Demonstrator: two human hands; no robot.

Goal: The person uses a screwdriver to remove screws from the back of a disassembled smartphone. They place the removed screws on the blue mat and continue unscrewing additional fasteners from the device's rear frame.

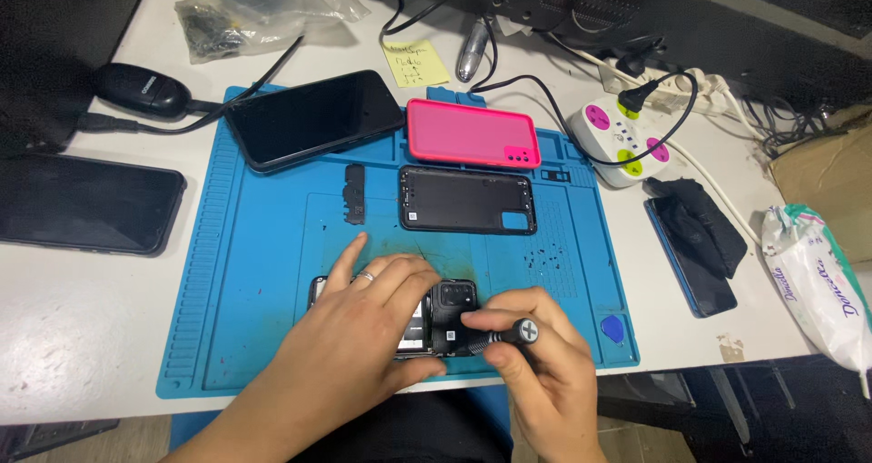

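Opened phone lies at lower centre of the frame on the blue work mat, back cover off, camera block and board exposed. Left hand rests flat over its left part, fingers spread, pressing it down; no pinch.

Right hand has its grip pressed together around a small black screwdriver, thumb and fingers pinching the ribbed handle. Tip points left, toward the board just below the camera block; whether it sits in a screw head I cannot tell.

Above, mid-frame: black inner frame, a small black cover piece, a pink case. Tiny dark specks, likely loose screws, lie on the mat right of the frame.

Judgement: the step in hand looks like screw work on the board area near the camera. The next move would call for the driver held upright on the screw, the phone pinned steady, and each screw kept apart from the others.
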